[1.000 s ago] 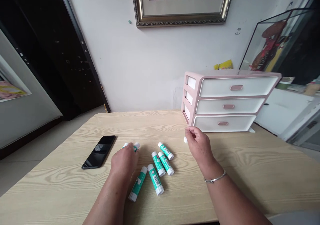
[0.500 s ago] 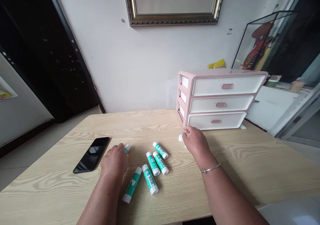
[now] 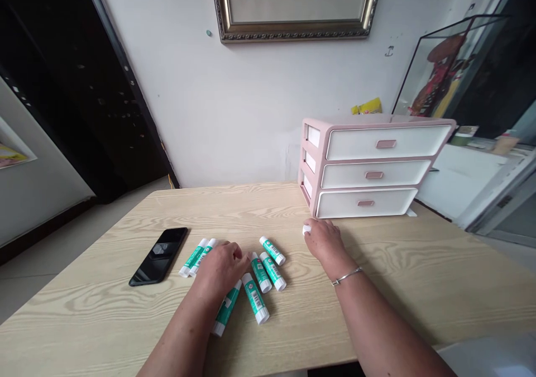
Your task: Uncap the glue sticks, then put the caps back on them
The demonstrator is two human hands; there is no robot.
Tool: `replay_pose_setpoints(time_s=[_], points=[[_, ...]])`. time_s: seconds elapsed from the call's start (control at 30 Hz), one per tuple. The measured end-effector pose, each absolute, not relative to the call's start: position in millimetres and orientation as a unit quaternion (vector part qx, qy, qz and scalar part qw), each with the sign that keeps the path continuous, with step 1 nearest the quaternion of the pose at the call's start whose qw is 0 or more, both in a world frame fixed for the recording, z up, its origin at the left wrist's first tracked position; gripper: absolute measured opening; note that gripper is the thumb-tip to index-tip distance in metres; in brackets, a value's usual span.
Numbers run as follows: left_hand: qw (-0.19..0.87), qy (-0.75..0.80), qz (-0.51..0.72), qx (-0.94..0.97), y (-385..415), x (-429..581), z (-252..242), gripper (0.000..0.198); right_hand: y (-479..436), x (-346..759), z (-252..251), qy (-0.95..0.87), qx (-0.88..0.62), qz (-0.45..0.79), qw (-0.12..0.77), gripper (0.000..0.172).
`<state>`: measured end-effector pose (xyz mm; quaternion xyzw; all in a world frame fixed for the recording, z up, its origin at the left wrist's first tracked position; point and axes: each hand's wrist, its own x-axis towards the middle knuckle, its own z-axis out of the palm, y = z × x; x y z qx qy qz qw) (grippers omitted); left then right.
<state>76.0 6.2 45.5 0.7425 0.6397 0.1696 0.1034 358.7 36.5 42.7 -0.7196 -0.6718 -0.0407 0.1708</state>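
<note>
My left hand [image 3: 224, 266] is over the table, thumb and fingers partly spread, fingertips beside the nearest green-and-white glue stick [image 3: 261, 273]. Whether they touch it is not clear. Under that hand a longer glue stick [image 3: 226, 310] is partly covered. More glue sticks lie to its right, among them one near the front [image 3: 255, 299] and one farther back [image 3: 272, 250]. Left of the hand, two sticks [image 3: 193, 258] lie side by side. My right hand [image 3: 325, 239] has curled fingers low on the table before the drawers, closed around something mostly hidden. A white rounded end [image 3: 306, 229] shows at its left edge.
A black phone [image 3: 159, 257] lies at the left of the wooden table [image 3: 104, 310]. The pink-and-white drawer unit [image 3: 372, 175] stands at the back right, just behind my right hand. A framed picture [image 3: 293, 30] hangs on the wall.
My left hand has left the stick beside the phone and moved right to the cluster; two side-by-side sticks now show there. My right hand has shifted slightly, covering one white piece.
</note>
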Motion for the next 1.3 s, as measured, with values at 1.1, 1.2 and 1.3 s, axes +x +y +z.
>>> replay_pose_setpoints(time_s=[1.1,1.2,1.3], points=[[0.168,0.679,0.169,0.694,-5,110,47,0.023,35,343,40,-0.675,-0.714,-0.076,0.168,0.014],[0.215,0.689,0.179,0.669,-5,110,51,0.022,35,342,42,-0.681,-0.701,-0.080,0.198,0.012],[0.260,0.685,0.205,0.649,-5,107,54,0.020,33,339,47,-0.682,-0.675,-0.045,0.279,0.011]])
